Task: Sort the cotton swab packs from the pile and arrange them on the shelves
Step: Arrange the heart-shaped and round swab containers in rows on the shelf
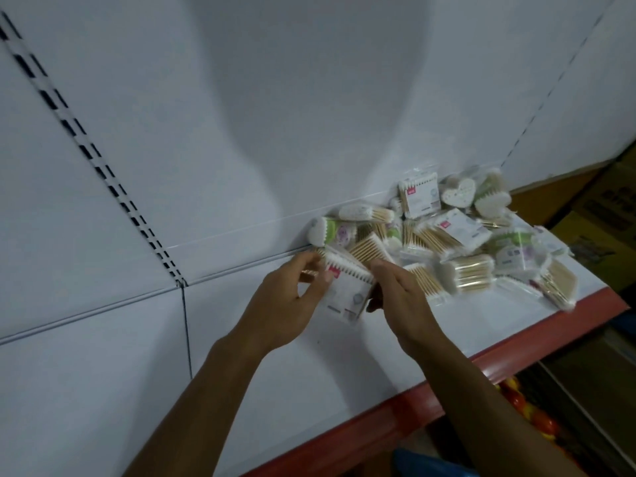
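A flat pack of cotton swabs (346, 294) with a white label and a small red tag is held between both hands above the white shelf (275, 373). My left hand (292, 304) pinches its left edge with thumb and fingers. My right hand (399, 301) grips its right edge, fingers curled round it. Just behind and to the right lies the pile of swab packs (457, 235): flat packs with wooden sticks and heart-shaped tubs with green or white lids.
The shelf has a red front edge (395, 418) and a white back panel with slotted uprights (103, 173). Cardboard boxes (605, 208) stand at the right. Red and yellow goods (530, 411) sit on a lower level.
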